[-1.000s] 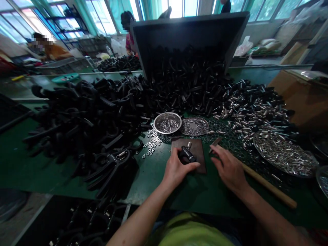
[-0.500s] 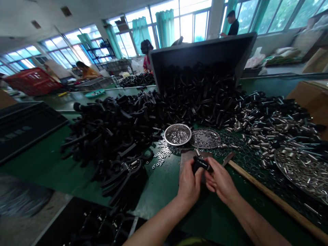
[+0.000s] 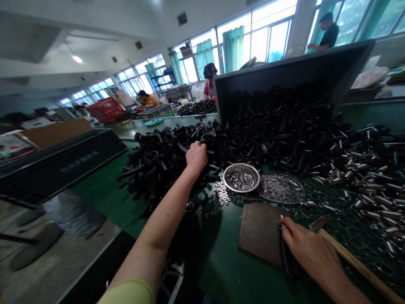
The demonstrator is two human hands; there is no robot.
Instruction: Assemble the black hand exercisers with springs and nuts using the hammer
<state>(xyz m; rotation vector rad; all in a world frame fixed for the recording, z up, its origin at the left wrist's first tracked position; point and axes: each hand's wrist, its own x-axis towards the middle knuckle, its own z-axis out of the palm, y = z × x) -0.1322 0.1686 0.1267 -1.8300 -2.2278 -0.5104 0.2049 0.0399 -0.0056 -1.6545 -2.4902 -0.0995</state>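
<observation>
Reaching out over the heap of black plastic parts [image 3: 158, 169], my left hand [image 3: 196, 158] has its fingers curled down among them. What it grips, if anything, is hidden behind the knuckles. Down at the right, my right hand [image 3: 311, 247] is closed around a black curved handle-like part [image 3: 286, 255]. A small bright metal end shows by its thumb and forefinger. This part lies over the right side of a flat brown metal plate [image 3: 261, 230] on the green table. Just beyond the right hand rests a hammer with a wooden handle [image 3: 357, 261].
A steel bowl [image 3: 225, 184] of small metal pieces stands beside an oval tray [image 3: 302, 198] of more. Loose nuts [image 3: 223, 196] lie left of the bowl. Behind, a grey bin [image 3: 218, 97] spills black parts. Springs [image 3: 360, 200] are heaped right. Other people sit or stand farther back.
My left hand has let go of the black part and moved forward-left to the heap. My right hand has moved lower right, holding a black part. The view has turned left.
</observation>
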